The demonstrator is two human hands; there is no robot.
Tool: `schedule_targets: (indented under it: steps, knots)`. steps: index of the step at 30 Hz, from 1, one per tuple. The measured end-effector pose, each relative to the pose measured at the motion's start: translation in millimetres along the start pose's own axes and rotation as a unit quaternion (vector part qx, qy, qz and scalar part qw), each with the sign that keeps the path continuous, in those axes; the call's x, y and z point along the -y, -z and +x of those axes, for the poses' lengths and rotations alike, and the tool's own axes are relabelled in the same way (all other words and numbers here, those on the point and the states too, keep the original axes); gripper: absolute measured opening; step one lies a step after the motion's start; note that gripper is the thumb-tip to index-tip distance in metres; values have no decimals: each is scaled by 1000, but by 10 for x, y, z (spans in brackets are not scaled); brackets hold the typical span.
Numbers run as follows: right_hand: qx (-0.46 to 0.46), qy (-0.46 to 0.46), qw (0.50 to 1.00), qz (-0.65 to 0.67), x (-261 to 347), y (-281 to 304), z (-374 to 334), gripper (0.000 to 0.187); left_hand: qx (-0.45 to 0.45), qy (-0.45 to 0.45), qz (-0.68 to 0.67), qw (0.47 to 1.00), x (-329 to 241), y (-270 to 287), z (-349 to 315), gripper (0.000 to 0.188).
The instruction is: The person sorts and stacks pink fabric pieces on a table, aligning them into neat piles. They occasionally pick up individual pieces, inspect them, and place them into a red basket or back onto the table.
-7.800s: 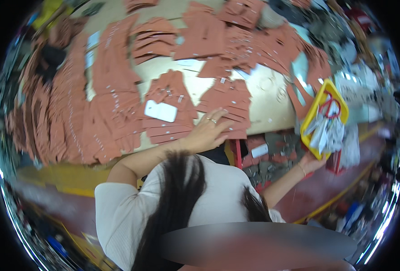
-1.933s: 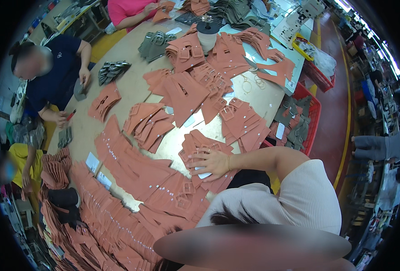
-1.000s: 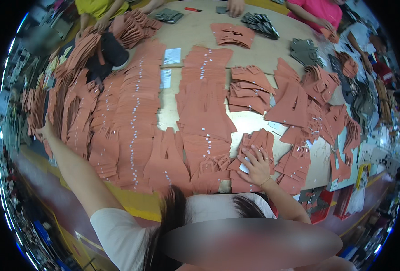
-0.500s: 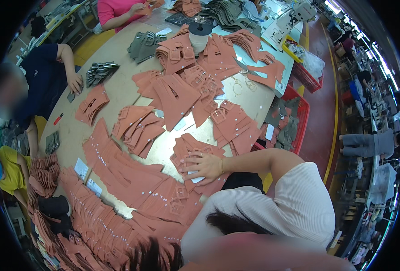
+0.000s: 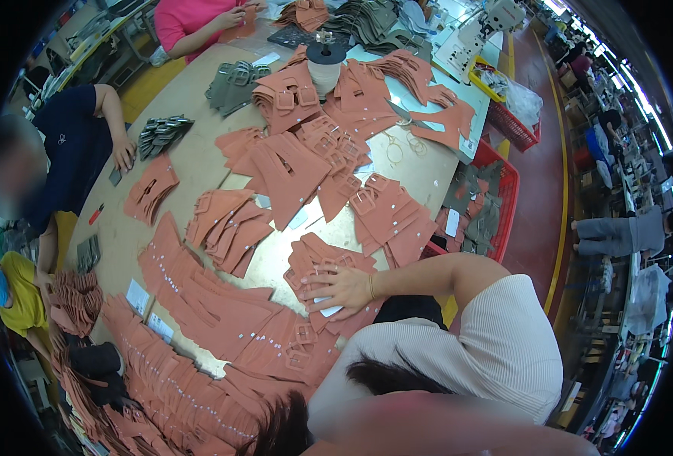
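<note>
The right hand [image 5: 342, 288] is laid palm down on a fanned stack [image 5: 304, 260] of orange pieces near the table's near edge, its fingers spread apart. A white slab [image 5: 329, 311] is partly covered by the hand, one end being left in sight. A thin bracelet [image 5: 370, 286] is worn at the wrist. The state of the left hand's fingers cannot be told, as that hand is out of view. Just beyond the stack, to the right, a pile [image 5: 397, 216] of buckled pieces is spread on the table [image 5: 116, 243]. To the left, a long row [image 5: 177, 380] of overlapping orange pieces is dotted with white tags. A spool [image 5: 324, 76] is stood upright among further pieces, with scissors [image 5: 399, 112] near it. Grey-green and orange pieces are held in a red basket [image 5: 510, 199] beside the table.
</note>
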State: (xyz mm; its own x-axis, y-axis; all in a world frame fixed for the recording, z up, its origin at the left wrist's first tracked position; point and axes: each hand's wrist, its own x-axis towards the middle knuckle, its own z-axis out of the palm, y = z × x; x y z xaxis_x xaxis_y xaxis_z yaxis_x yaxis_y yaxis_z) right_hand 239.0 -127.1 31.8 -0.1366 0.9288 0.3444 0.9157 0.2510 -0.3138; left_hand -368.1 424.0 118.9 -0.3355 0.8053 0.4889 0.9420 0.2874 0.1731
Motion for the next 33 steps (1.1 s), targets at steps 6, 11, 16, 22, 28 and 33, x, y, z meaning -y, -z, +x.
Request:
schedule_targets:
  steps: [6,11,16,22,28,33]
  knots:
    - [21,-24,999,4,15,19,7,57,-38,-55,61,996,479,299,330,41]
    - [74,-26,997,-20,33,38,99,58,-67,-170,289,940,1207,528,718,34]
    - [64,-10,997,-52,63,29,154,53,-8,-63,360,931,1012,665,680,33]
    - [60,-6,996,-60,89,1,153,52,-41,117,-53,991,477,1136,118,43]
    - [63,-12,996,-68,88,3,150,51,-39,55,-43,997,576,912,83,46]
    - [68,-14,995,-71,94,13,153,50,-21,126,-69,989,684,797,171,55]
